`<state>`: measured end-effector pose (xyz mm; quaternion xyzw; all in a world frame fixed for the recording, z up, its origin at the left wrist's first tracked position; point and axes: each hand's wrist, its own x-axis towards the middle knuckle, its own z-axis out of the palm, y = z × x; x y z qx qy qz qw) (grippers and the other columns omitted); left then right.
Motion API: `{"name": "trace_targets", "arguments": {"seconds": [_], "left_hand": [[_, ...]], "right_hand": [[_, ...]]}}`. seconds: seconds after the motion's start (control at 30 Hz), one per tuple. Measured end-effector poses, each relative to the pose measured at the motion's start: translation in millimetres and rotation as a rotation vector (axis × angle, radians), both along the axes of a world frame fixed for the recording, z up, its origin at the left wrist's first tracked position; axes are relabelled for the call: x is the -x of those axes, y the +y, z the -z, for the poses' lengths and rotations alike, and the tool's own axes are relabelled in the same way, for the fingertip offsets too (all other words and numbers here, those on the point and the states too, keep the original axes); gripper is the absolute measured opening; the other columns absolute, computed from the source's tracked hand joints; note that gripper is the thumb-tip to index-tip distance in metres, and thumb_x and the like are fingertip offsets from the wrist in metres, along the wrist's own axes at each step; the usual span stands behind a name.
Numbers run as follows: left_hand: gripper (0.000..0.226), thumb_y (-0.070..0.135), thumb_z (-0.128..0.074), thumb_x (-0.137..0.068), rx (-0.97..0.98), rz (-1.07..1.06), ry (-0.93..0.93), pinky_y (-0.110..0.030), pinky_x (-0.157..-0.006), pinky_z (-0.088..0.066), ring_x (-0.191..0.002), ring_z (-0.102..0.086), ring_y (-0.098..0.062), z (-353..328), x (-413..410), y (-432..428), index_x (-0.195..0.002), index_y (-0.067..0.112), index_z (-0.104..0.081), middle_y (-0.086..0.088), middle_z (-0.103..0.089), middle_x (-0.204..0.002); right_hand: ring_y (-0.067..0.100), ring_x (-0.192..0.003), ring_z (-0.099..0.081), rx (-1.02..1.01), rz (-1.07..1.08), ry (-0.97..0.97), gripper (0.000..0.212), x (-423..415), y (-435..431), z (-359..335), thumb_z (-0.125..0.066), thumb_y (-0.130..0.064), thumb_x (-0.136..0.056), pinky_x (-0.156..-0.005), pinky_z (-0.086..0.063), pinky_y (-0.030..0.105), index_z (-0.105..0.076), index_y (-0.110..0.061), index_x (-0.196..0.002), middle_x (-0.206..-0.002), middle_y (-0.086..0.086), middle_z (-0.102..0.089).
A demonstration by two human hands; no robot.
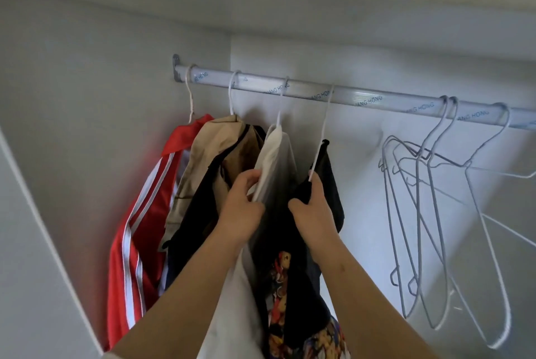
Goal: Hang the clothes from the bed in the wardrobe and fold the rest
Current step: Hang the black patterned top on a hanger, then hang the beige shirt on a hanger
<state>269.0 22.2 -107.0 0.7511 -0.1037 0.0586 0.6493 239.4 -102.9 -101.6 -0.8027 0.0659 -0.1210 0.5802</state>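
The dark garment (324, 184) on its white hanger (320, 138) is being gripped by the right hand (314, 207). The white shirt (275, 161), just to its left, is being pinched by the left hand (240, 210).

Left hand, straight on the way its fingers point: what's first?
Likely the beige garment: the left hand reaches up between it and the white garment its fingers already pinch. Depth unclear.

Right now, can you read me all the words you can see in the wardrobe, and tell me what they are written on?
"ANG HONG" is printed in blue on the wardrobe rail, repeated several times along it. Each repeat is cut off or blurred at its start, so the full word cannot be told.
Near the rail's left end only "NG" and a few faint letters show, too blurred to read.
The patterned fabric low in the middle shows pictures, with no letters that can be read.
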Motion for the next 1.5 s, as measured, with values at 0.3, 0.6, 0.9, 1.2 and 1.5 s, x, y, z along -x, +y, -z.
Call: {"name": "trace_targets", "arguments": {"seconds": [0.3, 0.6, 0.9, 1.2, 1.5], "left_hand": [[0.059, -0.005, -0.05, -0.084, -0.057, 0.108, 0.045, -0.017, -0.082, -0.045, -0.107, -0.051, -0.008, 27, 48, 22, -0.127, 0.035, -0.044, 0.009, -0.053, -0.119], [0.046, 0.009, -0.058, -0.087, -0.116, 0.06, 0.245, -0.035, -0.098, -0.042, -0.115, -0.05, -0.02, 85, 128, 75, -0.13, 0.022, -0.047, 0.0, -0.052, -0.128], [0.019, 0.012, -0.057, -0.085, -0.261, 0.46, 0.341, -0.023, -0.069, -0.045, -0.078, -0.052, -0.004, 111, 233, 38, -0.08, 0.03, -0.056, 0.018, -0.055, -0.086], [0.015, 0.015, -0.055, -0.085, -0.507, 1.069, 0.455, -0.028, -0.07, -0.045, -0.087, -0.064, -0.018, 132, 440, -1, -0.081, 0.029, -0.059, 0.006, -0.064, -0.082], [0.006, 0.022, -0.055, -0.087, -0.738, 1.525, 0.49, -0.027, -0.072, -0.045, -0.081, -0.064, -0.012, 168, 707, 30, -0.085, 0.026, -0.06, 0.004, -0.065, -0.087]], "right_hand": [[0.011, -0.115, -0.052, -0.044, 0.204, 0.035, 0.07, 64, 48, 40, -0.056, -0.029, -0.09, -0.099, -0.044, 0.029, -0.016, -0.037, -0.147, -0.138, -0.008, -0.045], [0.01, -0.095, -0.059, -0.095, 0.446, 0.168, 0.05, 160, 95, 94, -0.049, -0.01, -0.086, -0.08, -0.047, 0.02, -0.048, -0.03, -0.132, -0.123, -0.004, -0.059], [0.017, -0.092, -0.057, -0.411, 0.84, 0.324, 0.031, 298, 96, 140, -0.052, -0.017, -0.09, -0.073, -0.041, 0.022, -0.055, -0.022, -0.121, -0.115, 0.001, -0.059], [0.013, -0.076, -0.056, -0.623, 1.356, 0.271, 0.018, 529, 113, 156, -0.05, -0.011, -0.09, -0.062, -0.042, 0.022, -0.057, -0.018, -0.105, -0.084, -0.006, -0.058], [0.014, -0.068, -0.054, -0.793, 1.789, 0.205, 0.013, 800, 202, 185, -0.05, -0.007, -0.089, -0.059, -0.041, 0.025, -0.059, -0.013, -0.096, -0.081, -0.001, -0.056]]}}
